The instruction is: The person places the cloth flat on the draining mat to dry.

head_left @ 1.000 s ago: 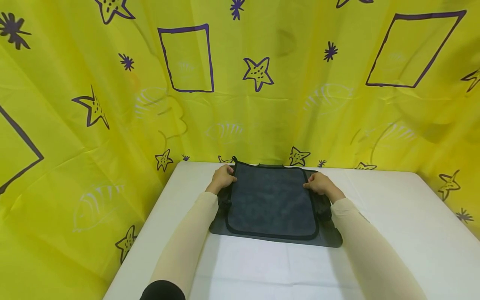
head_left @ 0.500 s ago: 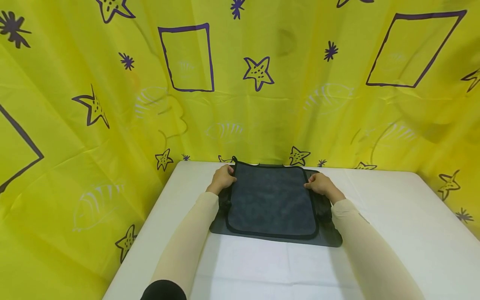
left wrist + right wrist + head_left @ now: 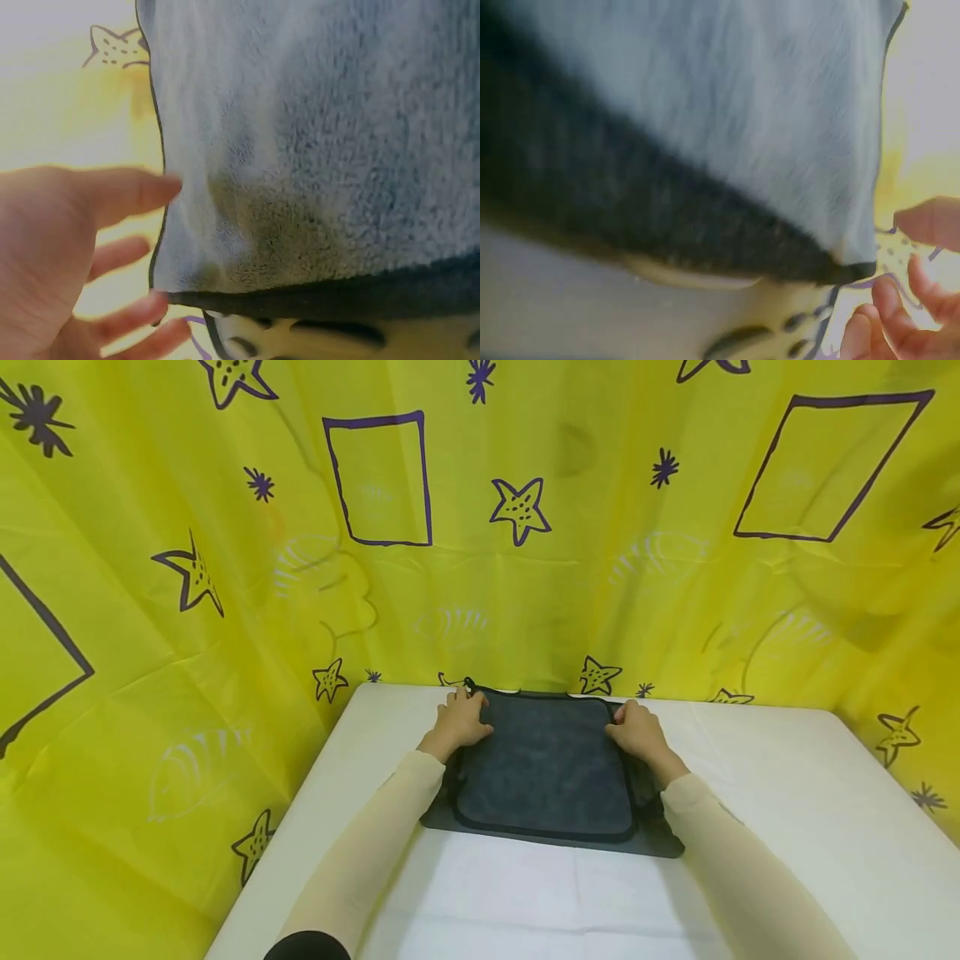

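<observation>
A dark blue-grey fleecy cloth [image 3: 543,768] with a black bound edge lies spread over a larger dark grey flat thing [image 3: 660,843] on the table. In the head view my left hand [image 3: 459,720] is at the cloth's far left corner, fingers extended and spread. The left wrist view shows that thumb near the edge of the cloth [image 3: 360,142], and the fingers apart. My right hand [image 3: 637,731] is at the far right edge; in the right wrist view its thumb and fingers [image 3: 891,304] are parted beside the corner of the cloth [image 3: 780,112].
The white table [image 3: 787,793] extends on both sides and in front of the cloth. A yellow curtain [image 3: 562,577] with purple drawings hangs behind and to the left, close to the table's edge. Black parts [image 3: 652,802] of the lower thing show beside the cloth.
My left hand has shifted right over the corner and its fingers have spread from their pinch. The right hand's grip on the edge has loosened. The cloth stays in place.
</observation>
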The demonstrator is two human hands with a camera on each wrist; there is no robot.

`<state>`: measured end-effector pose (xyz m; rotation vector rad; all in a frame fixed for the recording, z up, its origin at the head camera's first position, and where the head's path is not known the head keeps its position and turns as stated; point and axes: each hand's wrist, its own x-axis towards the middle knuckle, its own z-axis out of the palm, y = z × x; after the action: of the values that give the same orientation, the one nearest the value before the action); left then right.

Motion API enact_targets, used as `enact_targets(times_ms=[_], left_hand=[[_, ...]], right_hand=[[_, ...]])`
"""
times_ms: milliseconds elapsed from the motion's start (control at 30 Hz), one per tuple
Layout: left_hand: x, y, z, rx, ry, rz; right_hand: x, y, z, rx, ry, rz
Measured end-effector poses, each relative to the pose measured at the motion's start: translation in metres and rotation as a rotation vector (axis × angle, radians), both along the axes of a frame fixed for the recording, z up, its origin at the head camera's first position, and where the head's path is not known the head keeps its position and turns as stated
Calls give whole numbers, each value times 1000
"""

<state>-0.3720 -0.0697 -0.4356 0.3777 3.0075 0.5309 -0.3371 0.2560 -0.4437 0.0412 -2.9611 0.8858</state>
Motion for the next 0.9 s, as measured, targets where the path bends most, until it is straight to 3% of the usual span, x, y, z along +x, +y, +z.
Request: enact_targets(times_ms=[100, 200, 300, 633, 900], left_hand=[[7, 0, 1, -88, -4, -89], [13, -3, -2, -146, -17, -144], [19, -6, -4, -173, -20, -158], [30, -14, -12, -215, 2, -138], [31, -15, -20, -158, -4, -115]], right_hand=[[6, -7, 2, 31, 58, 96], [16, -12, 2, 117, 32, 209], [27, -14, 0, 193, -16, 263], [42, -8, -6, 224, -5, 268], [45, -4, -12, 199, -21, 288]])
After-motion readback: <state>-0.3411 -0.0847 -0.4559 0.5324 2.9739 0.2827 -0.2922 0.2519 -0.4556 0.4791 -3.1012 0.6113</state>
